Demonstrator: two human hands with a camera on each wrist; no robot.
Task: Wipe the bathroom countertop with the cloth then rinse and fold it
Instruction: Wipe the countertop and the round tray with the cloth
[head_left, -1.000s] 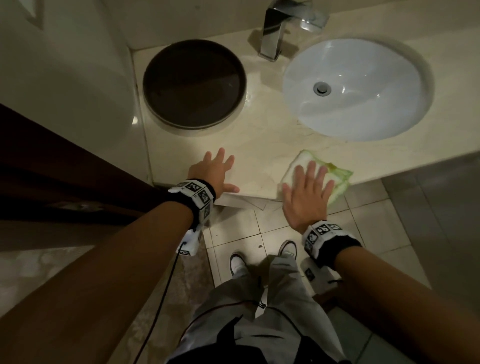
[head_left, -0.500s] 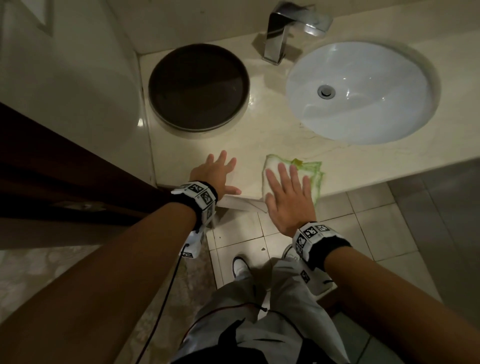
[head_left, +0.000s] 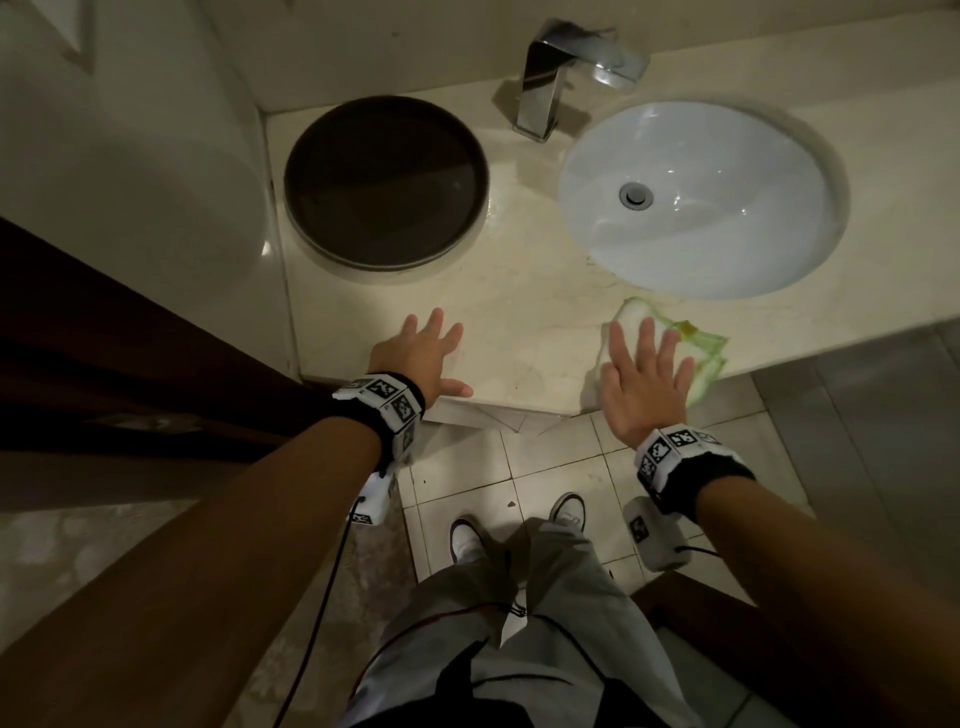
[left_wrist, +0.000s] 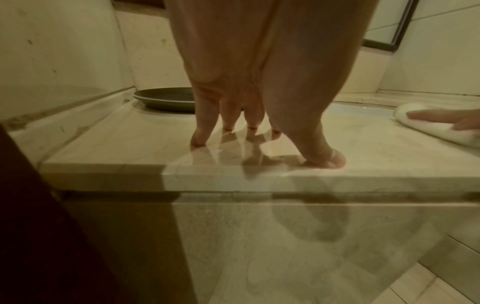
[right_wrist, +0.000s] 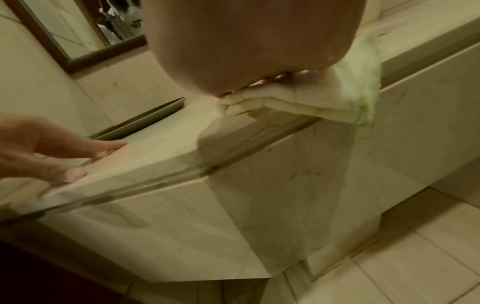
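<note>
A folded white cloth (head_left: 702, 349) with green trim lies on the beige marble countertop (head_left: 530, 306), near its front edge below the sink. My right hand (head_left: 644, 371) presses flat on the cloth with straight, spread fingers. In the right wrist view the cloth (right_wrist: 345, 90) overhangs the counter's edge a little under my palm. My left hand (head_left: 422, 353) rests flat on the bare countertop to the left, fingers spread. The left wrist view shows my left fingertips (left_wrist: 198, 139) touching the stone and the cloth (left_wrist: 428, 125) at far right.
An oval white sink (head_left: 696, 200) with a chrome faucet (head_left: 563, 78) sits at the back right. A round dark tray (head_left: 384, 182) stands at the back left, by the wall. A dark wooden door (head_left: 104, 364) is at my left. Tiled floor lies below.
My right hand slid the cloth left along the counter's front edge, then back to the right. The left hand stayed planted on the countertop.
</note>
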